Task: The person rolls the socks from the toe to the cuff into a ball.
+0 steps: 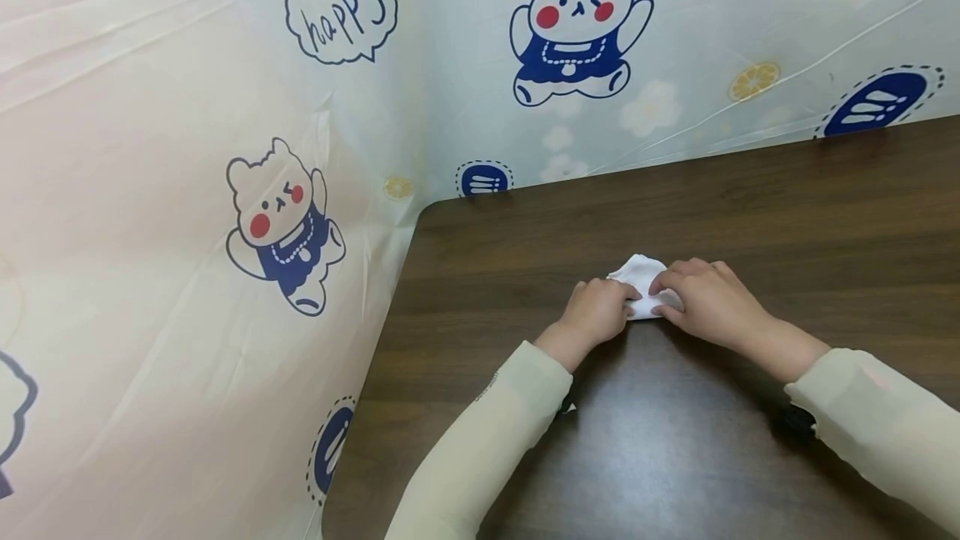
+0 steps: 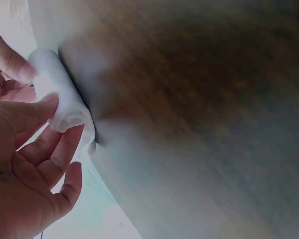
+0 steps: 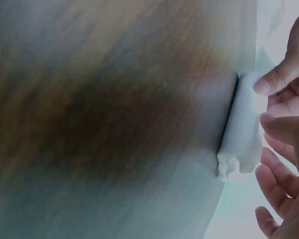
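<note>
A small white cloth (image 1: 640,271) lies on the dark wooden table, its near part rolled into a tube and its far part spread flat. My left hand (image 1: 596,311) pinches the left end of the roll with thumb and fingers. At the right end, my right hand (image 1: 708,300) holds it the same way, thumb on the near side. The left wrist view shows the layered spiral end of the rolled cloth (image 2: 60,87) between thumb and fingers. Seen from the right wrist, the roll (image 3: 241,119) rests against the tabletop, its other end looser and uneven.
The brown wood-grain table (image 1: 487,273) extends right and toward me. Printed fabric with cartoon bears hangs along its left side (image 1: 187,315) and back edge (image 1: 697,40). A dark strap (image 1: 797,422) shows under the right sleeve.
</note>
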`<action>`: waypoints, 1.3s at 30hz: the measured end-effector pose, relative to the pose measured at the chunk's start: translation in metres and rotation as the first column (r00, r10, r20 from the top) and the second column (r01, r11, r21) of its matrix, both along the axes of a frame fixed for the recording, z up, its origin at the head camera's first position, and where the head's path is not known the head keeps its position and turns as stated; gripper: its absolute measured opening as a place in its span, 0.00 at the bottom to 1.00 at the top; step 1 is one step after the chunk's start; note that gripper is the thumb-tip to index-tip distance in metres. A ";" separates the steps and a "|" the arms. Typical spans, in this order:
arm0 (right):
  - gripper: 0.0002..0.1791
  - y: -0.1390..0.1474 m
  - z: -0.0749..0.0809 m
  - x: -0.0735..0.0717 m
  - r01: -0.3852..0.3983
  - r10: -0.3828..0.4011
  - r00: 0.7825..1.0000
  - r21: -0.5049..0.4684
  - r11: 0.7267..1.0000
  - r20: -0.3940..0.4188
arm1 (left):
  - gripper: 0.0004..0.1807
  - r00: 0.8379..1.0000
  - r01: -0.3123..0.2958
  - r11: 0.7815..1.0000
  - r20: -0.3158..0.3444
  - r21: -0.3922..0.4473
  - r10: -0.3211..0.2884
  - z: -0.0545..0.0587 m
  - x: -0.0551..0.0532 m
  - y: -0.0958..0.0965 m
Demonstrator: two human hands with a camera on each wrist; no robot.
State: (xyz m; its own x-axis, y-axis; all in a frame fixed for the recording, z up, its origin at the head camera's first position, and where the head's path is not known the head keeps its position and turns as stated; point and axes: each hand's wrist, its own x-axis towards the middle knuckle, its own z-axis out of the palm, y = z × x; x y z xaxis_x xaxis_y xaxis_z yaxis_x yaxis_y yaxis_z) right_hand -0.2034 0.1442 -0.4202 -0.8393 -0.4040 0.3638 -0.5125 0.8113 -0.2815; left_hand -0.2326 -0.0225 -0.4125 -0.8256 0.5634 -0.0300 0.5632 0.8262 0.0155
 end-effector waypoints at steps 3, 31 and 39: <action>0.14 0.001 -0.001 -0.001 -0.033 0.033 0.999 0.015 0.999 -0.016 | 0.13 1.000 -0.017 1.000 0.025 -0.006 0.017 0.001 -0.001 0.001; 0.10 -0.004 -0.002 -0.013 0.008 -0.015 0.998 0.102 0.995 0.067 | 0.19 0.980 0.028 0.997 -0.195 -0.070 -0.041 0.000 -0.002 0.006; 0.07 -0.003 -0.001 -0.018 0.020 -0.031 0.988 0.079 0.997 0.149 | 0.15 0.978 0.020 0.998 -0.207 -0.059 -0.032 -0.003 -0.008 0.009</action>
State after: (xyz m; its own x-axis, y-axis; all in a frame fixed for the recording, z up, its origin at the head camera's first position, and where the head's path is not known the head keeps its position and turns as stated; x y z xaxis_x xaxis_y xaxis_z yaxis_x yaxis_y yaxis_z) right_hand -0.2214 0.1412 -0.4216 -0.8923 -0.4038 0.2017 -0.4482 0.8457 -0.2896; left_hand -0.2402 -0.0133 -0.4156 -0.8025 0.5868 0.1082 0.5704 0.8076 -0.1496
